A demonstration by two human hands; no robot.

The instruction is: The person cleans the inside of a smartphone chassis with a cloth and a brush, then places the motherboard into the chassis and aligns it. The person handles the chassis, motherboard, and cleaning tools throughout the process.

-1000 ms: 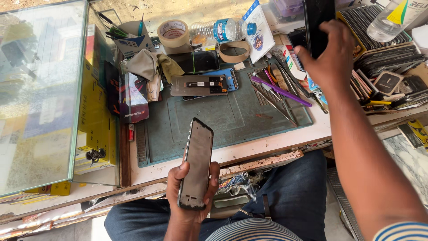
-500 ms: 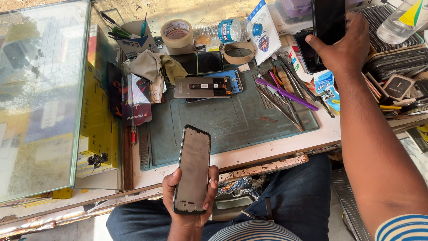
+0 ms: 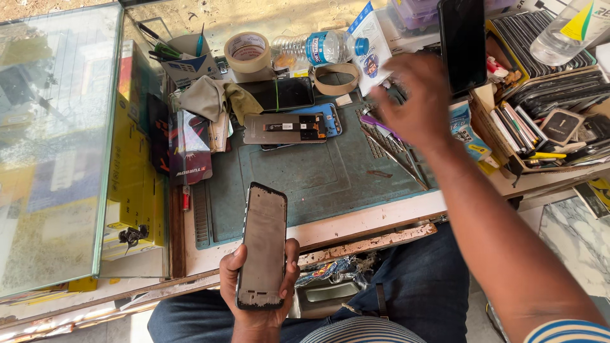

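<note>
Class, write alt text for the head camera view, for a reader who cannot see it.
A seated person's left hand holds a phone frame upright over a cluttered repair bench, while the right hand, blurred, hovers above tweezers on a green work mat. Behind lie an opened phone, tape rolls and a water bottle.

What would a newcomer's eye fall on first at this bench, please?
Probably the bare phone frame that the left hand holds upright at the near bench edge. Next, the right hand, blurred above the tools on the green work mat, and the opened phone lying at the mat's far edge.
</note>
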